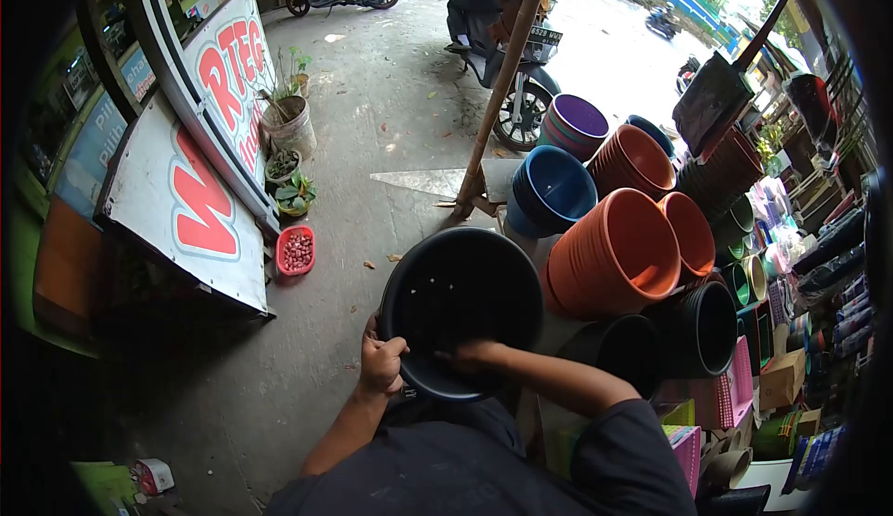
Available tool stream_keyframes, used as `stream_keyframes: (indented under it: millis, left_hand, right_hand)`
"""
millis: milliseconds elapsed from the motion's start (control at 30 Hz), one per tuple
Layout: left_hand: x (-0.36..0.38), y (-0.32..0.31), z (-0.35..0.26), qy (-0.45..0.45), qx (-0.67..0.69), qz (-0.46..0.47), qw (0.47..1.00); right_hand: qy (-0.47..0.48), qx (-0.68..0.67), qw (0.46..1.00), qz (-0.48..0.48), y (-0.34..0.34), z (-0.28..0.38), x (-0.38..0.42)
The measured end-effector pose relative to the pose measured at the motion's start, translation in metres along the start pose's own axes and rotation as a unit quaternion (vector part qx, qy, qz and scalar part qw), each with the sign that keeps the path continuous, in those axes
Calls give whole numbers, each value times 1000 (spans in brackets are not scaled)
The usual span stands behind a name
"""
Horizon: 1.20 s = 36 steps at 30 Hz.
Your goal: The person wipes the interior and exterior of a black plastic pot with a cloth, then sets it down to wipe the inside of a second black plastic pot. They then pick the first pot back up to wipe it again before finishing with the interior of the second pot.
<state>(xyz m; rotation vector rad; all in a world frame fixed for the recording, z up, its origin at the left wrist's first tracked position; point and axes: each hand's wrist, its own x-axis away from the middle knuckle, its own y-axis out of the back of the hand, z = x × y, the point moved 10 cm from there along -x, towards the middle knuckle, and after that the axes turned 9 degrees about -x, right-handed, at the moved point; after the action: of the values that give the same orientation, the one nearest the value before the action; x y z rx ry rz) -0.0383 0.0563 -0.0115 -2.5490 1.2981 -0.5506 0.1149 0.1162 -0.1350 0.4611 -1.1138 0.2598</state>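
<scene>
A large black plastic pot is tilted toward me in front of my body, its open mouth facing up. Several small light spots, which look like holes, show in its dark inside. My left hand is closed around the pot's left rim, thumb on the near edge. Over the near right rim, my right hand reaches into the pot. Its fingers are dark and blurred against the inner wall, so I cannot make out whether they hold anything.
Stacked orange pots, blue pots and black pots stand close on the right. A wooden pole rises ahead. At left are a signboard and a red basin of small reddish items. A motorcycle stands beyond.
</scene>
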Motion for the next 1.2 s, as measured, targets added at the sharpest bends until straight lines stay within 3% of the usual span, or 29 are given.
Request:
stream_keyframes:
  millis: [67,133,200,233,267,300,333,367,433,467,533,567,600,633,667,700,733,800,833,900,933,967,1000,1033,1067,1100,1167,1200]
  left_hand:
    - [-1,1,5,-20,-22,0,1000]
    - [0,3,20,-42,15,31,999]
    - [7,7,26,-19,16,15,1000]
    - [10,7,31,3,21,0,1000]
    - [10,9,36,37,49,-19,998]
    - [9,9,37,40,53,-19,998]
    - [9,12,36,41,54,-17,998]
    - [9,14,36,39,55,-17,998]
    - [12,17,36,30,42,-33,998]
    - [12,15,36,22,29,-42,998]
    - [9,7,33,15,21,-46,999]
    - [7,3,29,31,44,-46,997]
    - [4,1,27,46,68,-47,996]
    - [-1,2,26,48,68,-46,995]
    - [-6,4,21,37,73,-40,996]
    - [-10,8,16,25,77,-36,996]
    - [-13,15,12,26,75,-38,996]
    - [-19,28,-2,1,37,-22,999]
    - [-19,31,-7,-11,18,-15,1000]
    - [-16,31,-12,-8,10,-9,1000]
    - [-12,26,-14,-2,-4,8,1000]
    - [-10,18,-16,3,-16,26,1000]
    - [-8,11,-19,6,-17,27,999]
    - [-8,-1,-21,23,-48,43,998]
    - [-8,-10,-19,40,-79,59,994]
    - [-12,-9,-12,48,-79,59,994]
    - [-22,-16,0,43,-75,101,991]
    - [-25,-11,2,47,-65,72,994]
  right_hand:
    - [135,-147,954,-223,12,46,0]
    - [247,-384,877,-153,18,77,-37]
    - [247,-575,767,-142,57,100,0]
    - [245,-577,765,-146,72,106,-11]
    - [233,-641,642,-350,110,75,-10]
    - [209,-664,482,-533,129,39,12]
    - [109,-724,447,-514,125,44,75]
    - [128,-753,367,-531,132,23,70]
    - [174,-795,283,-509,139,7,73]
    - [173,-794,283,-509,137,7,73]
    - [204,-746,415,-479,140,19,70]
    - [158,-672,568,-448,133,18,42]
    - [267,-596,588,-477,135,37,40]
    - [268,-573,661,-404,115,59,36]
    - [369,-446,703,-413,105,83,39]
    - [352,-302,823,-328,71,87,23]
    - [350,-344,838,-237,48,93,29]
    - [246,-208,940,-111,23,80,62]
    - [152,-87,980,-93,17,57,58]
    - [50,186,969,-158,26,11,58]
    - [-44,248,963,-98,34,-5,75]
    - [-15,397,851,-343,65,0,94]
    - [-25,370,812,-450,90,-47,55]
    - [-23,485,764,-425,105,-33,72]
    - [50,564,666,-485,118,-28,66]
    - [50,561,672,-481,125,-28,68]
    - [98,605,588,-528,125,-7,88]
    - [15,621,605,-498,126,-46,37]
